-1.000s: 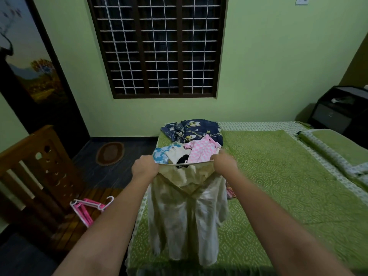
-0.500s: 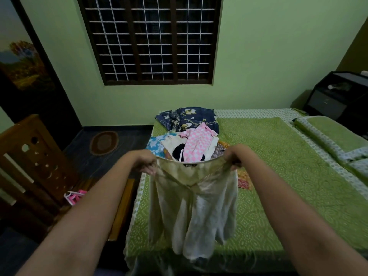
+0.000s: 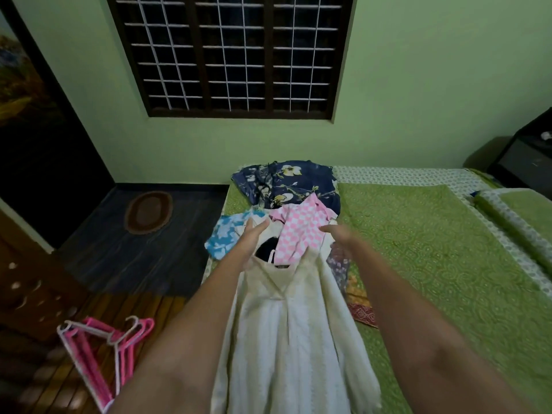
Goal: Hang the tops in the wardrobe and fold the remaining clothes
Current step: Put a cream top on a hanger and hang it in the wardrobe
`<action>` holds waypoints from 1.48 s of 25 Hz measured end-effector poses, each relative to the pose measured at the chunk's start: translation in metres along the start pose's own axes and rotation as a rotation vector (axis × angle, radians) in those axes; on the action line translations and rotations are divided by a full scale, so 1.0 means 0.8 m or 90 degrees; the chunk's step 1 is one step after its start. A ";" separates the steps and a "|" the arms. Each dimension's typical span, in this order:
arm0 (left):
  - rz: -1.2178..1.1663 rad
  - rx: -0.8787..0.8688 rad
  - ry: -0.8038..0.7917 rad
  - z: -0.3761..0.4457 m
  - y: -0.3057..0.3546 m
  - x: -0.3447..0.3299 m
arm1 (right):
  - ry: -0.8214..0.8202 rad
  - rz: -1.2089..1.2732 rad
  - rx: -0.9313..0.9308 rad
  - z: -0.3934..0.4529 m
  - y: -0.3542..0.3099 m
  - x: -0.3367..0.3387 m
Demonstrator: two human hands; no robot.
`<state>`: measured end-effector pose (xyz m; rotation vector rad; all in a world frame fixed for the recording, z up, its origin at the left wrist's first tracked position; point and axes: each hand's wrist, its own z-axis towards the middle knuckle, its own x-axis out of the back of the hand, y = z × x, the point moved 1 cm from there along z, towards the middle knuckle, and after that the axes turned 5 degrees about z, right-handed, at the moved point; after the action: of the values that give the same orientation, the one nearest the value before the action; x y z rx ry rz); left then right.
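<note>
A: Hands first. Left hand has straight fingers, palm turned inward, hovering at the left shoulder of the cream top. It grips nothing.

B: Right?

A: Right hand is blurred. Fingers look extended and loose, above the top's right shoulder. No pinch visible. Can't tell whether either hand touches the fabric.

B: Top position?

A: Cream top lies flat on the green bedspread, neckline toward the wall, hem running past the bottom edge of the view. Both forearms flank it.

B: Other clothes?

A: Pile just beyond the neckline. Pink checked garment in the middle, overlapping the top's collar area. Blue-and-white printed piece to its left, at the bed edge. Navy floral garment behind both, nearest the wall. Something black shows between the left hand and the pink piece. Patterned cloth peeks out along the top's right side.

B: Hangers?

A: Pink and white hangers in a heap on the wooden floor, left of the bed, well apart from the hands.

B: Rest of room?

A: Barred window in the green wall ahead, oval mat on the dark floor below it, dark cabinet at far right.
</note>
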<state>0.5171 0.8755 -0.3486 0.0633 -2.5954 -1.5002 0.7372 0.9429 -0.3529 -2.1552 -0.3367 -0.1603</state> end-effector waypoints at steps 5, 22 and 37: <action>-0.019 0.045 0.080 0.051 -0.046 0.022 | -0.055 -0.049 -0.066 0.076 0.011 -0.028; 0.048 0.445 0.434 -0.037 -0.471 0.498 | -0.429 -0.406 -0.068 0.079 0.178 -0.661; 0.064 0.399 0.472 0.145 -0.658 0.618 | -0.158 -0.479 0.112 0.219 0.264 -0.907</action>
<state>-0.0069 0.6585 -0.8101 0.4469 -2.2598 -0.4329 0.1057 0.8426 -0.7928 -1.7826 -1.2496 -0.2718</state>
